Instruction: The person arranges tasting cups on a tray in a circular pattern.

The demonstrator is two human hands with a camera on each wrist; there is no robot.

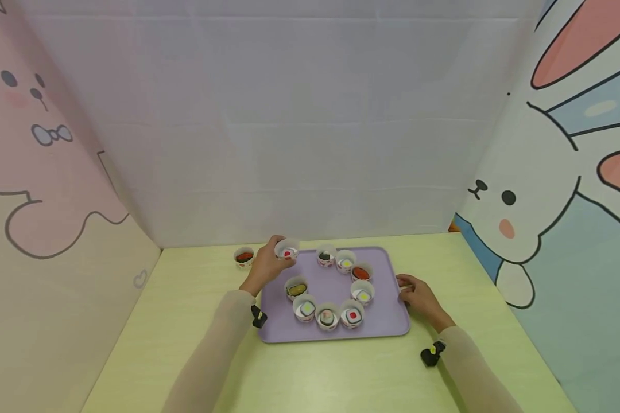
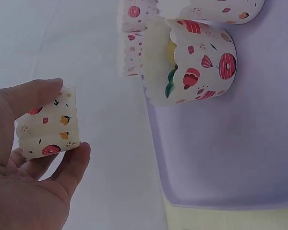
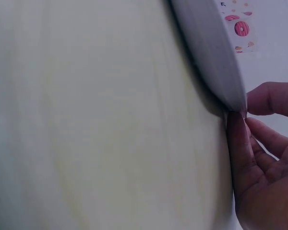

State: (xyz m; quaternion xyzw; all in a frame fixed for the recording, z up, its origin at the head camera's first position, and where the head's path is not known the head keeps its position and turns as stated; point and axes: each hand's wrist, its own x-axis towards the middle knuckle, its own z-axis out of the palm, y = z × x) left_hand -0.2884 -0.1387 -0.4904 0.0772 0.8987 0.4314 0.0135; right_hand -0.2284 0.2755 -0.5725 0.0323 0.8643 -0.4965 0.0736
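My left hand [image 1: 267,265] grips a printed paper baking cup [image 2: 50,124] between thumb and fingers, above the back left corner of the lilac tray [image 1: 336,332]. Inside that cup shows a white piece with a red centre, like a sushi roll. My right hand [image 1: 418,295] pinches the tray's right edge, thumb on the rim and a finger low against its side. Several more paper cups stand in a loose ring on the tray, among them one with an orange-red piece [image 1: 361,273] and one with a yellow-brown piece [image 1: 296,288].
Behind my left hand, off the tray, another paper cup [image 1: 244,257] with a red piece stands on the pale yellow table [image 1: 186,355]. A white wall [image 1: 299,132] closes off the back, and side panels with cartoon animals [image 1: 516,218] flank the table.
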